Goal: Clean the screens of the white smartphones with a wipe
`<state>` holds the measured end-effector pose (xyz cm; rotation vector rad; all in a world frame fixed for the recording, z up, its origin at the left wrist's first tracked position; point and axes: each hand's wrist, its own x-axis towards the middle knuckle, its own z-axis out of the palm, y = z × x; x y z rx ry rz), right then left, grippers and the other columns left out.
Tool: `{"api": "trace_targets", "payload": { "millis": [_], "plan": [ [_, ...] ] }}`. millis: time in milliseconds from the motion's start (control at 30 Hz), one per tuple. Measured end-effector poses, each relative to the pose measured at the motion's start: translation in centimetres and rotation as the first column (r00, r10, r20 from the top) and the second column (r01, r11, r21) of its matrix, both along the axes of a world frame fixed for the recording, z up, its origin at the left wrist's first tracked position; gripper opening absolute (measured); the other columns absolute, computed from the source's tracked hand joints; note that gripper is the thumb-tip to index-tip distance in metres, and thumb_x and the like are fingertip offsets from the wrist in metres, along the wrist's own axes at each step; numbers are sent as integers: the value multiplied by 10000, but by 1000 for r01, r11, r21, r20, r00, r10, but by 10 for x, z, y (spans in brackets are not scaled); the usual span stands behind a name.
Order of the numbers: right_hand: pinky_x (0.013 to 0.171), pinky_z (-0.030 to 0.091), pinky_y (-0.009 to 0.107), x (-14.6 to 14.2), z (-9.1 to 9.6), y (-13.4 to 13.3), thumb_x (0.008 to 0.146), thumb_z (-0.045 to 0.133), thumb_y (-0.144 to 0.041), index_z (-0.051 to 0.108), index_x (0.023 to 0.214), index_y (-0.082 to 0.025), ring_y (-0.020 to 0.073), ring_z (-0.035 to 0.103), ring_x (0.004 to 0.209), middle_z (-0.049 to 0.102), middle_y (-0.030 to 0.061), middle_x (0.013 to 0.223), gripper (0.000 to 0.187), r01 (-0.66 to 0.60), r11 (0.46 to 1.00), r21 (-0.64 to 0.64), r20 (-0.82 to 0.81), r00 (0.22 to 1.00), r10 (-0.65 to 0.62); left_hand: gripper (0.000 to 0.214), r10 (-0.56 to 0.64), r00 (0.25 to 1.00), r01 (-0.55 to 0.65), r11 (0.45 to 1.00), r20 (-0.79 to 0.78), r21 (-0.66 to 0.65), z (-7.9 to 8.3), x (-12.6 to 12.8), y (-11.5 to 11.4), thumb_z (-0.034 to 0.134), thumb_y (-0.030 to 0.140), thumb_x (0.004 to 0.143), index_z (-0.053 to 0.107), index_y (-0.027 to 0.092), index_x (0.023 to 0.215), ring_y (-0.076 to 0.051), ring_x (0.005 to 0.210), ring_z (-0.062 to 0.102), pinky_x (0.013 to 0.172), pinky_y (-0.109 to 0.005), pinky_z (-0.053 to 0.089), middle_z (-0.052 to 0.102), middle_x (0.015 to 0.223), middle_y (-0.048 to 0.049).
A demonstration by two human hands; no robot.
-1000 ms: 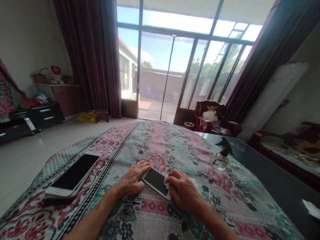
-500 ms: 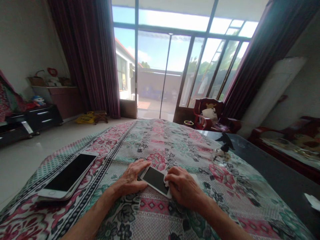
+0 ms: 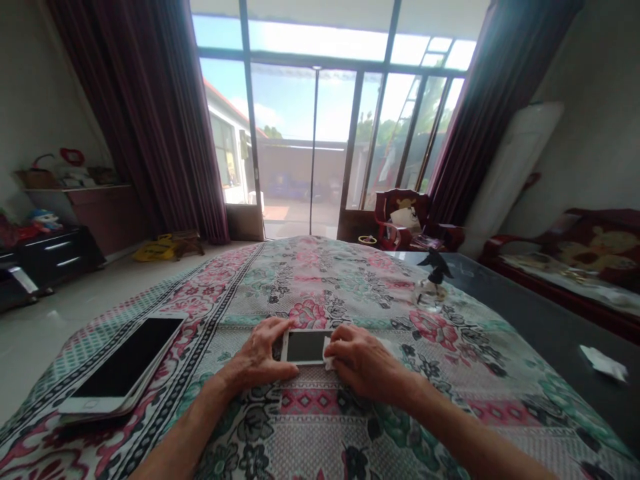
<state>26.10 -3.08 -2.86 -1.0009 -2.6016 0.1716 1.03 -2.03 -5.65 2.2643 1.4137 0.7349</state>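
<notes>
A small white smartphone [image 3: 305, 347] with a dark screen lies crosswise on the flowered cloth in front of me. My left hand [image 3: 259, 353] grips its left end, thumb along the near edge and fingers at the far edge. At the phone's right end, my right hand [image 3: 364, 359] pinches a white tissue [image 3: 329, 361] against it, the fingers covering that end. To the left, a larger white phone [image 3: 125, 363] with a black screen rests on top of at least one other flat device.
The patterned tablecloth [image 3: 300, 267] spreads over the table. A glass jar [image 3: 429, 295] with a dark top stands at right. A crumpled white tissue [image 3: 603, 363] lies on the dark surface beyond. Farther off are a wooden chair [image 3: 387, 230], a sofa and tall glass doors.
The small phone has turned from slanted to nearly level, both hands moving with it. The whole view has shifted a little to the right.
</notes>
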Motion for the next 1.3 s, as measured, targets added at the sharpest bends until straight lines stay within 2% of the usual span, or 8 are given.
{"api": "trace_targets", "payload": {
  "millis": [100,167,400,533,700,867,1067,1300],
  "plan": [
    [766,402,285,2,-2,2,803,521,-138,633,900,-195,152,533,854,584,45,937,159,12,1000,1,-17,1000,-12,748,-57,998,56,993,-5,-101,3,-10,2,696,274,593,488,206,1308,-287,1312,336,1095,-386,285,376,1427,-81],
    [763,406,279,3,-2,2,801,533,-142,636,876,-193,147,536,845,586,39,934,137,5,1000,1,-17,1000,-5,696,-92,996,89,986,-11,-144,6,-15,4,668,259,612,511,212,1288,-285,1333,311,1110,-380,262,353,1449,-70],
    [790,398,281,-9,-8,-3,837,533,-167,652,832,-200,139,533,842,597,26,926,124,8,998,62,-29,1000,-6,724,-186,982,180,965,-13,-190,4,-25,9,618,224,636,454,246,1341,-275,1373,238,1127,-372,229,298,1493,-26],
    [823,384,285,-29,-14,-5,859,529,-189,649,842,-198,146,527,879,597,26,943,121,2,996,93,-31,1000,1,722,-187,982,180,966,-22,-187,-1,-27,12,639,249,645,454,258,1342,-279,1389,195,1136,-401,203,302,1494,-19],
    [778,380,288,-59,-14,-5,858,528,-209,625,796,-177,159,509,859,582,43,922,120,-5,993,119,6,1000,4,718,-167,986,157,967,-30,-199,-1,-25,12,642,264,660,447,239,1351,-275,1397,180,1137,-411,203,285,1504,-40],
    [786,373,308,-69,-15,-6,824,547,-203,602,793,-167,177,498,860,565,54,915,73,-9,989,150,38,999,4,749,-160,985,145,968,-61,-205,3,-21,10,654,299,666,415,219,1371,-275,1403,157,1140,-418,181,270,1510,-65],
    [798,369,294,-61,-16,-7,805,541,-170,618,839,-177,173,506,886,574,48,928,84,39,990,132,19,999,-42,692,-172,983,158,968,-58,-193,4,-19,9,655,352,686,453,252,1340,-265,1391,193,1137,-407,195,316,1487,-43],
    [721,353,279,-13,2,-5,765,545,-151,655,829,-202,151,526,790,593,34,877,137,132,990,49,102,985,-136,671,-183,981,166,966,-71,-196,9,-20,7,649,412,700,464,253,1325,-272,1387,198,1128,-411,204,307,1490,-47]
  ]
}}
